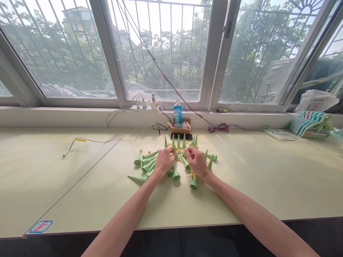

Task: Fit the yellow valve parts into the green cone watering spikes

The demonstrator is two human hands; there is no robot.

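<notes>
Green cones (176,173) surround the curled hands (164,160) (198,162), near but apart.

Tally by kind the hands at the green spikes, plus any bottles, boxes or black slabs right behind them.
Hands: 2, left hand and right hand
Blue bottle: 1
Cardboard box: 1
Black slab: 1
Total: 5
Green spikes overlap too much to count.
</notes>
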